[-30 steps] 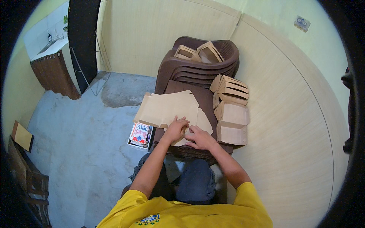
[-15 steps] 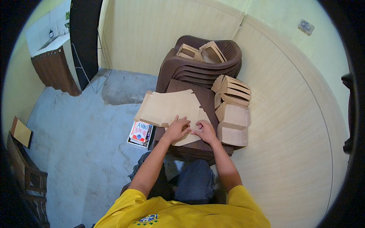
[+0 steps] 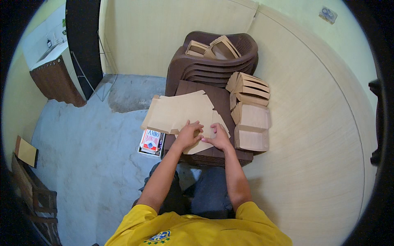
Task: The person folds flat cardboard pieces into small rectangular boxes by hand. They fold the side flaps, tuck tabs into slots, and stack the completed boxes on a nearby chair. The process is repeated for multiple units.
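Note:
A flat brown cardboard box blank lies across a stack of dark brown plastic seats, its left edge and a side flap folded up. My left hand rests on its near part, fingers bent and pressed to the card. Close beside it, my right hand has curled fingers, with the thumb reaching toward the left hand; both hands grip or press the card near a crease. The exact contact under the fingertips is hidden.
Right of the blank stand open folded cardboard boxes and a nested row of cardboard boxes. More boxes sit on stacked brown plastic chairs at the back. A tray with a card pack lies left; a wall bounds the right.
The view has shifted slightly. My right hand's thumb has moved a little left toward my left hand, and its fingers have lifted and curled. The blank stays nearly in place.

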`<state>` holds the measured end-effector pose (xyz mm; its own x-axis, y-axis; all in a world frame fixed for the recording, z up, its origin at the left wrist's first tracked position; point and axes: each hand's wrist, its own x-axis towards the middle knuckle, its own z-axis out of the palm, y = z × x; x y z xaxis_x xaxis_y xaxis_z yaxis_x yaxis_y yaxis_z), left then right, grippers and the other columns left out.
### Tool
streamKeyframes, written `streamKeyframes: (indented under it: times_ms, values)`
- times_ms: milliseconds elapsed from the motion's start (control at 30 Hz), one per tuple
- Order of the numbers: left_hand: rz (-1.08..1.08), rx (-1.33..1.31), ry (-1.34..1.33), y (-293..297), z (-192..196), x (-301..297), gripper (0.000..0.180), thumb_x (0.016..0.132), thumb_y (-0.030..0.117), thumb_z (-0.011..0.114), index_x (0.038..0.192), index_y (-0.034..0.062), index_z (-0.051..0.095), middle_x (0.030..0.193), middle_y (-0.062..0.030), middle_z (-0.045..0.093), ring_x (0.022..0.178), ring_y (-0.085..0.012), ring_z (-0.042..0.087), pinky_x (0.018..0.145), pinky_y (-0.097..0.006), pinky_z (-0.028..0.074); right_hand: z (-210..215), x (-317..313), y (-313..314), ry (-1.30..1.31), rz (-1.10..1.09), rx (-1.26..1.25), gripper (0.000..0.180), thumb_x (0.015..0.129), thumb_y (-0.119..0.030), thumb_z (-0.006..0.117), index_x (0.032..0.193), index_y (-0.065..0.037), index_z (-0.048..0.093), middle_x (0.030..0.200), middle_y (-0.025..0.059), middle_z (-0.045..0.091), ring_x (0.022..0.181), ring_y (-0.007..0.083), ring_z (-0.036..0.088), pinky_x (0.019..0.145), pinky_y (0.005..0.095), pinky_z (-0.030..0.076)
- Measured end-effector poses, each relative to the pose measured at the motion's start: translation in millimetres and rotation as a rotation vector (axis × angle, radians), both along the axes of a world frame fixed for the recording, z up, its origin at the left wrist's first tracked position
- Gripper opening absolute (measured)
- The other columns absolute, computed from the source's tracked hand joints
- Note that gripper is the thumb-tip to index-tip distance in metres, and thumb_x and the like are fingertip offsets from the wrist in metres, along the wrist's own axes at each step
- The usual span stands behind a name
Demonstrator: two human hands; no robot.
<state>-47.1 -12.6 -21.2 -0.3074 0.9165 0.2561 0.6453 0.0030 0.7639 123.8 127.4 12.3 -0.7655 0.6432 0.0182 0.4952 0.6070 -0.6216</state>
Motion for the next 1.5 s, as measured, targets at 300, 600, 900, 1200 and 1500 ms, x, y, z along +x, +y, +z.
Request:
streamKeyframes:
  times_ms: [300, 600, 900, 1200, 1500]
  values:
    - [0.114, 0.207, 0.018, 1.1, -5.6, 2.2, 0.044, 0.089, 0.021, 0.081, 0.128, 0.0047, 0.07, 0.132, -0.0151, 0.072, 0.143, -0.0351, 0.056, 0.128, -0.054, 0.033, -18.9, 28.0, 23.3, 0.251, 0.192, -0.201, 0.053, 0.088, 0.004, 0.078, 0.135, -0.008, 0.057, 0.116, 0.0062, 0.062, 0.103, 0.0178, 0.058, 0.09, 0.032, 0.051]
    - [0.179, -0.365, -0.101, 8.1, 34.3, -16.3, 0.033, 0.092, 0.032, 0.073, 0.081, 0.0019, 0.079, 0.083, -0.0189, 0.074, 0.114, -0.0423, 0.069, 0.101, -0.044, 0.054, -37.0, 12.6, 2.3, 0.28, -0.238, 0.118, 0.051, 0.092, -0.012, 0.08, 0.137, -0.001, 0.06, 0.118, 0.0154, 0.067, 0.104, 0.0255, 0.067, 0.099, 0.0368, 0.055]
    - [0.296, -0.281, 0.49, 13.7, 35.6, 57.9, 0.028, 0.096, 0.015, 0.065, 0.121, 0.013, 0.076, 0.13, -0.0121, 0.066, 0.125, -0.0318, 0.062, 0.108, -0.05, 0.052, 20.2, 6.0, -51.2, -0.163, -0.38, 0.191, 0.064, 0.081, -0.023, 0.091, 0.135, -0.001, 0.066, 0.126, 0.0254, 0.069, 0.114, 0.0426, 0.07, 0.099, 0.0528, 0.057]
    - [0.318, 0.047, 0.345, -8.7, 7.9, 53.7, 0.035, 0.096, 0.015, 0.065, 0.128, 0.0168, 0.077, 0.127, -0.0096, 0.065, 0.127, -0.0329, 0.059, 0.106, -0.047, 0.051, -10.2, 8.9, -49.3, 0.283, -0.359, 0.0, 0.042, 0.083, -0.012, 0.085, 0.121, -0.002, 0.072, 0.117, 0.0195, 0.073, 0.099, 0.0371, 0.072, 0.088, 0.0474, 0.059]
    - [0.209, 0.158, 0.061, -10.3, 4.6, 36.7, 0.028, 0.1, 0.023, 0.07, 0.117, 0.0016, 0.075, 0.124, -0.0158, 0.068, 0.124, -0.0373, 0.061, 0.108, -0.048, 0.05, -14.3, 50.5, -101.3, 0.29, 0.117, 0.287, 0.074, 0.095, -0.019, 0.076, 0.159, -0.002, 0.044, 0.147, 0.0228, 0.06, 0.133, 0.0446, 0.055, 0.116, 0.0505, 0.045]
